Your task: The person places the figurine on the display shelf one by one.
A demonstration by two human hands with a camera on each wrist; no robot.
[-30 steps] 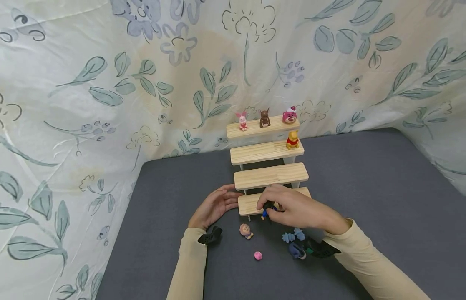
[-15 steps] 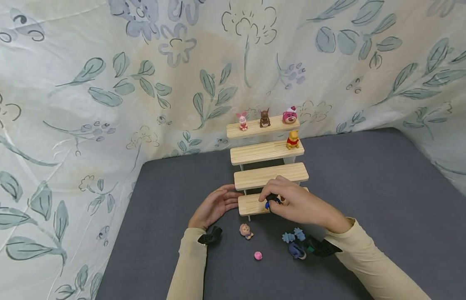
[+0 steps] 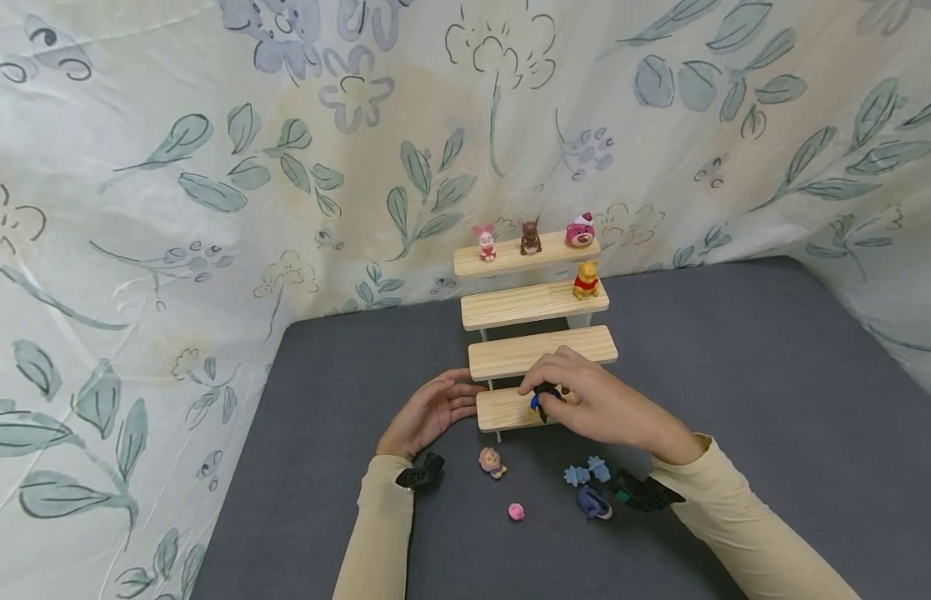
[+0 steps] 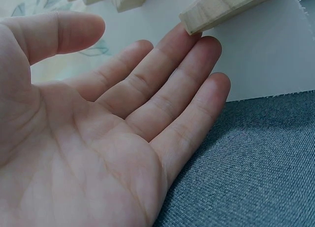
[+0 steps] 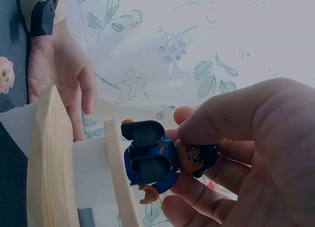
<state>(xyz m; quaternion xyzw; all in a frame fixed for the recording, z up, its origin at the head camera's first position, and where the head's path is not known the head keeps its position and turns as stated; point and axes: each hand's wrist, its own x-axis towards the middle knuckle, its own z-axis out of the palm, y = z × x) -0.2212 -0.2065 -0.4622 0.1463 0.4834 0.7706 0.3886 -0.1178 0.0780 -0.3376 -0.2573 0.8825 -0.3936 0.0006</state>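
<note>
My right hand pinches a small toy figure with black hair, a blue outfit and dark legs. In the right wrist view the thumb and fingers grip it at the head, its legs pointing away from the palm. The head view has it right over the lowest step of a wooden tiered display stand; whether it touches the wood cannot be told. Beside the stand's left end my left hand lies with palm up and fingers extended, and its fingertips meet the end of a wooden board.
A piglet figure, a brown figure and a pink bear stand on the top step, a yellow bear one below. In front lie a peach figure, a pink piece and blue figures.
My right hand has risen slightly, bringing the toy figure from the front edge of the lowest step to over its surface. The left hand has stayed put.
</note>
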